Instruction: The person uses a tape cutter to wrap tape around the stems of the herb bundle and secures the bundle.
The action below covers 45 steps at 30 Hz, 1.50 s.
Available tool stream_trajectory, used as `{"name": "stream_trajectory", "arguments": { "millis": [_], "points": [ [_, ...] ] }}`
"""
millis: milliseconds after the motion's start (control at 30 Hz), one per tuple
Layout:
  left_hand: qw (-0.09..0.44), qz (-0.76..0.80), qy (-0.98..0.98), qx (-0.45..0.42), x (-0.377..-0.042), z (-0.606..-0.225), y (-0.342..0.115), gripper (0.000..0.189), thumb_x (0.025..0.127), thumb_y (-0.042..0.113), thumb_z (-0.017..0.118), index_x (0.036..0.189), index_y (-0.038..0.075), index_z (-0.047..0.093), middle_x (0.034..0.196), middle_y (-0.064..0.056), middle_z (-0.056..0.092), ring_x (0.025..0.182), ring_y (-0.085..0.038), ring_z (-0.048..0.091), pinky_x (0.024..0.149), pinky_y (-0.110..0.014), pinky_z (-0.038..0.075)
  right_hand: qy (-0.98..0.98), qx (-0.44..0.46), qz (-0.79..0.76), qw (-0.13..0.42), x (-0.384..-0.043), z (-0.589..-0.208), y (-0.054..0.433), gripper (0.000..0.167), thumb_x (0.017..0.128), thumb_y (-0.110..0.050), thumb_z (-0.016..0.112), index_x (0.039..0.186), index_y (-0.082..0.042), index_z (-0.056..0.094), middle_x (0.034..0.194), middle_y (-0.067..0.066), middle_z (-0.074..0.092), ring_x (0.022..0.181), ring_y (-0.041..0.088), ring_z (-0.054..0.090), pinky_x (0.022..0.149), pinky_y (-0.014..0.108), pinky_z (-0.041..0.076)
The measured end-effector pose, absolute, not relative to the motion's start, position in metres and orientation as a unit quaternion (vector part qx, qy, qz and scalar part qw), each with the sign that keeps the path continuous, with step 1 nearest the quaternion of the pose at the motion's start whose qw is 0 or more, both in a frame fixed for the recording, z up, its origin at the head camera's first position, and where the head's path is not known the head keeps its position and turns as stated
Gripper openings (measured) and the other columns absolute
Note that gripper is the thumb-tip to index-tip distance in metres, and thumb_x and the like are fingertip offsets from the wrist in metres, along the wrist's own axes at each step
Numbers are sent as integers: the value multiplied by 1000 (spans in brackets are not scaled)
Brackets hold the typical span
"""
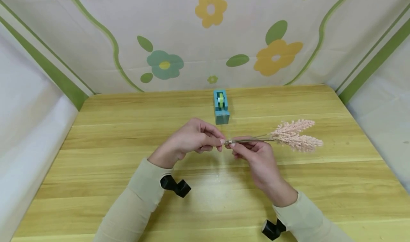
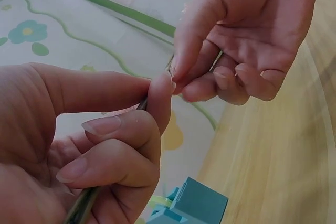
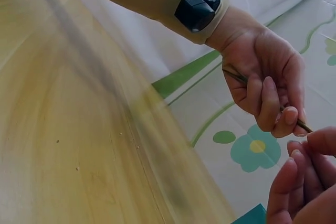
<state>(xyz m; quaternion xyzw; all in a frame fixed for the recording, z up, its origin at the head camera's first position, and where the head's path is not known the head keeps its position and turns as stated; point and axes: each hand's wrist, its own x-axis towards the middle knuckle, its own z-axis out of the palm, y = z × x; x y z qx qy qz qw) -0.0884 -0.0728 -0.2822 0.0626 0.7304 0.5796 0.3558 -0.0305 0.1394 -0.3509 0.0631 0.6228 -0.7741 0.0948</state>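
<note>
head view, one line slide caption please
Left hand and right hand hold the stems of pink plume-like sprays, with a blue tape dispenser beyond on the wooden table.

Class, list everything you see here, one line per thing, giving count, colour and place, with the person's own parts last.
tape dispenser: one, blue, at the table's far middle
tape roll: one, yellow-green, in the dispenser
plumes: two visible, pale pink, right of the hands
stems: several, brownish, between the hands
table: one, yellow wood, below
cloth: pieces unclear, white with flowers, behind and beside
cameras: two, black, at the wrists
sleeves: two, beige
hands: two, bare, pinching the stems
</note>
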Motion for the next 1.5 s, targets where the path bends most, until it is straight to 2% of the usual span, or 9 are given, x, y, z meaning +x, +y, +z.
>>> {"name": "stream_trajectory", "arguments": {
  "millis": [400,633,800,900,967,1067,1233,1400,1500],
  "points": [
    [346,572,741,66,-87,-282,-72,11,101,10,73,106,5,81,83,-2,77,56,-12,41,51,-24,28,574,34,-802,162,-32,-348,148,28,104,-7,65,96,-25,84,100,-13,79,93,11,61,85,29,53],
    [333,573,745,79,-86,-283,-74,15,101,10,74,110,1,80,85,-2,78,57,-12,41,53,-23,30,651,9,-733,200,-21,-338,162,12,102,-12,73,111,-9,80,106,-7,81,98,15,69,87,29,58],
    [329,573,746,84,-86,-281,-74,15,101,10,74,111,1,80,87,-3,79,58,-14,41,53,-24,29,768,-114,-622,106,-9,-298,174,9,99,-12,79,104,-6,81,94,1,80,81,20,73,72,30,61],
    [327,572,747,87,-86,-281,-73,12,101,10,73,108,3,80,88,-4,78,59,-14,40,54,-24,30,833,-185,-519,37,-21,-268,181,8,99,-15,79,105,-18,83,98,-3,82,86,15,75,74,28,62],
    [325,570,749,87,-87,-282,-73,10,100,9,74,106,5,81,88,-3,78,58,-14,41,54,-24,31,876,-215,-431,27,-37,-252,187,11,100,-22,79,110,-24,84,105,-9,82,92,11,74,77,28,60],
    [321,566,755,87,-87,-285,-72,9,99,9,76,104,5,81,88,-3,79,59,-13,42,55,-24,33,903,-258,-329,95,-67,-241,197,16,102,-32,78,115,-27,83,114,-10,81,102,9,74,86,35,60],
    [308,565,761,85,-87,-289,-71,7,97,8,79,102,6,83,88,-4,81,60,-12,45,56,-24,36,847,-276,-322,320,-112,-249,213,26,105,-33,72,124,-19,81,120,-2,82,113,12,75,96,37,61],
    [301,559,767,89,-87,-290,-71,5,96,8,80,100,7,84,89,-5,81,61,-13,46,57,-23,37,789,-244,-337,453,-128,-266,220,26,106,-33,71,121,-15,82,116,6,83,74,5,59,67,23,49],
    [300,558,769,92,-88,-290,-71,6,97,8,80,101,8,84,90,-5,81,62,-13,46,57,-23,38,762,-221,-369,484,-129,-275,224,25,107,-28,70,119,-10,82,107,11,83,72,9,64,63,22,47]
  ]
}}
